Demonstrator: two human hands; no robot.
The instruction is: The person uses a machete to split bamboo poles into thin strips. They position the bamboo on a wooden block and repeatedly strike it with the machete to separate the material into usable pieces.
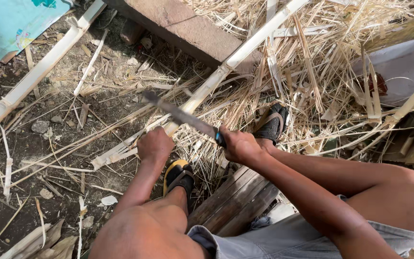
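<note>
My right hand (pixel 238 145) grips the blue handle of a long dark knife (pixel 180 115), its blade slanting up to the left across a pale bamboo pole (pixel 245 48). My left hand (pixel 154 145) is closed around the near end of that pole, just below the blade. The pole's near end is split into thin strips (pixel 116 153) that fan out to the left on the ground. My feet in black sandals (pixel 271 123) rest either side of the pole.
Dry bamboo shavings (pixel 322 72) cover the ground at right. A second bamboo pole (pixel 34 76) lies at left beside a turquoise sheet (pixel 5 29). A brown stone slab (pixel 188 29) sits at the top; wooden planks (pixel 238 196) lie under me.
</note>
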